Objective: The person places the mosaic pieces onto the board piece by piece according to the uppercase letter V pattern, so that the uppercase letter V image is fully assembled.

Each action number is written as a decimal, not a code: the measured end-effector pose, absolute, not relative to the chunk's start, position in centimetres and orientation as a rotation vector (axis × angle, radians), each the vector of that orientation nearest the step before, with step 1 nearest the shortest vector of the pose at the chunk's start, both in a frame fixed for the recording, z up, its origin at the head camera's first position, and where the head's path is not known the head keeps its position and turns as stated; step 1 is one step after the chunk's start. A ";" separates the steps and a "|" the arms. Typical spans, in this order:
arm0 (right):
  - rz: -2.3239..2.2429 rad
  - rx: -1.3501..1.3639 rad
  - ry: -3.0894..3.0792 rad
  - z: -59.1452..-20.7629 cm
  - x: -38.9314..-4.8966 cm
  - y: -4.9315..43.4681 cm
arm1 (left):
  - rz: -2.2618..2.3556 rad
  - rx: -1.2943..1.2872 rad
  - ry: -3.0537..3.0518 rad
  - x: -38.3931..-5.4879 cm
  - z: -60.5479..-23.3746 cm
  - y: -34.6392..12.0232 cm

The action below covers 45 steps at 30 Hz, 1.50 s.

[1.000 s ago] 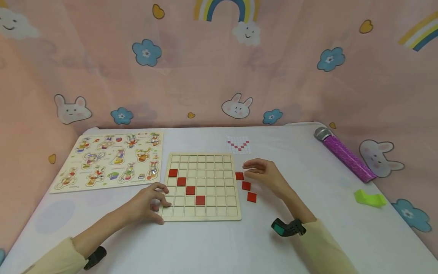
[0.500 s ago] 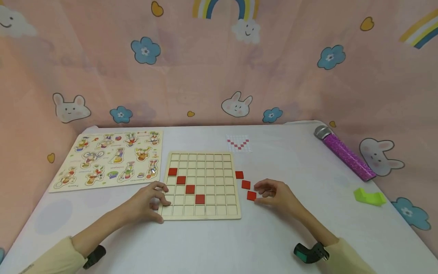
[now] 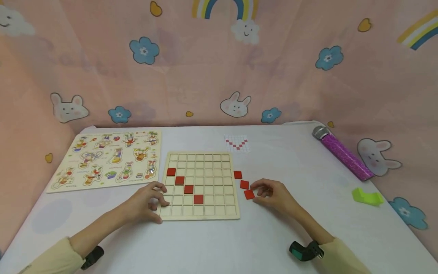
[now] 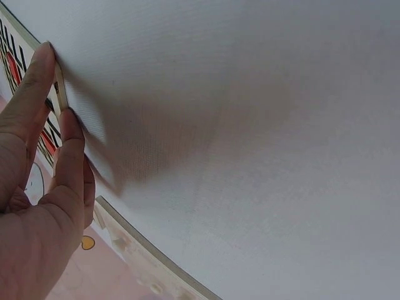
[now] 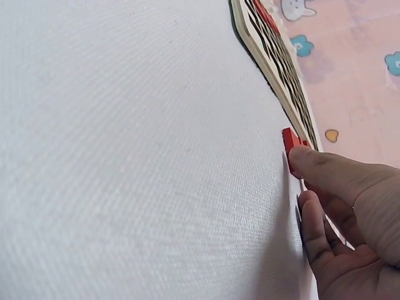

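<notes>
A pale wooden grid board (image 3: pixel 212 218) lies in the head view with red square tiles set in a diagonal, such as the lowest tile (image 3: pixel 198 199). My left hand (image 3: pixel 145 201) holds the board's near left corner, fingers bent over the left edge and thumb at the corner. In the left wrist view, the left fingertips (image 4: pixel 70 128) press the board's edge (image 4: pixel 60 87). Right of the board, my right hand (image 3: pixel 273 196) pinches the nearest loose red tile (image 3: pixel 249 195). The right wrist view shows the thumb on this tile (image 5: pixel 290 140). Two more loose tiles (image 3: pixel 244 184) lie just beyond.
A small pattern card (image 3: pixel 237 144) with a red V lies behind the board. To the left is a picture puzzle board (image 3: pixel 106 160). A purple glitter microphone (image 3: pixel 345 156) and a bright green curved piece (image 3: pixel 367 197) lie on the right. A pink patterned cloth stands behind.
My right hand has come from beside the farthest loose tile toward me to the nearest one, which has turned slightly under its fingers. The left hand stays at the board's corner.
</notes>
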State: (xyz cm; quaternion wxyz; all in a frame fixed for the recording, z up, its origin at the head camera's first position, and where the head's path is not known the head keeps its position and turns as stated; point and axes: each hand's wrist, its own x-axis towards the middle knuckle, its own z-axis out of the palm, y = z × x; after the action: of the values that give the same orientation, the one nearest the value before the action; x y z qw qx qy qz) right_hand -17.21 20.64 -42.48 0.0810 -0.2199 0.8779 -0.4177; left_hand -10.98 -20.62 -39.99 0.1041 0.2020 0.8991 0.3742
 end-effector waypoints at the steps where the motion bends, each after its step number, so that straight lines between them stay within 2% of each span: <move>1: -1.245 -0.663 2.620 -42.4 -17.3 20.6 | 1.102 0.594 2.654 -11.0 -40.0 -20.7; 13: -1.263 -0.607 2.619 -41.8 -17.0 20.1 | 1.108 0.580 2.645 -11.0 -39.8 -20.7; 21: -1.327 -0.377 2.634 -40.7 -16.4 18.4 | 1.130 0.573 2.639 -10.9 -39.8 -20.6; 29: -1.389 -0.295 2.605 -40.2 -16.8 16.7 | 1.133 0.604 2.635 -10.8 -39.8 -20.4; 45: -1.429 -0.352 2.550 -40.7 -17.5 13.3 | 1.125 0.595 2.653 -10.8 -40.0 -20.5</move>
State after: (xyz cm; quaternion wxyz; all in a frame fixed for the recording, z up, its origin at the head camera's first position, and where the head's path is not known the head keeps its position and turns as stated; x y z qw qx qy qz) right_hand -17.47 13.35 -40.69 0.0983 -0.1190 0.8619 -0.4830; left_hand -10.81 -20.51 -40.04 0.0995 0.2011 0.8971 0.3806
